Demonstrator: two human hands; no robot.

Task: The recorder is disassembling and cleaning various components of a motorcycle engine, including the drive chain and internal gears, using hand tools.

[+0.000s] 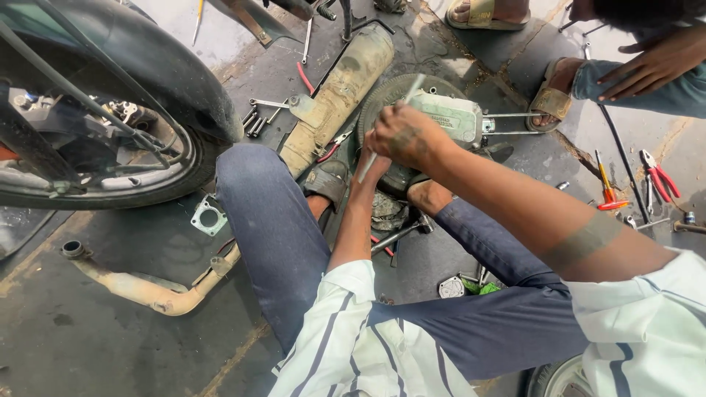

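Note:
My right hand [403,136] is closed around a slim metal rod-like tool [416,87] that slants down toward my lap. It is held over a pale grey-green engine cover [456,117], which rests on a dark round tyre-like disc [382,99] on the ground between my legs. My left hand [373,166] reaches up just beneath the right one, touching the lower end of the tool. Its fingers are mostly hidden, so its grip is unclear.
A motorcycle wheel [158,110] stands at the left, a dusty silencer [342,88] beside the disc, and a bent exhaust pipe [147,292] and a gasket [208,217] lie near my left leg. Red pliers [660,176] and screwdrivers lie at the right. Another person's hand [654,62] and sandalled foot [551,99] are at the top right.

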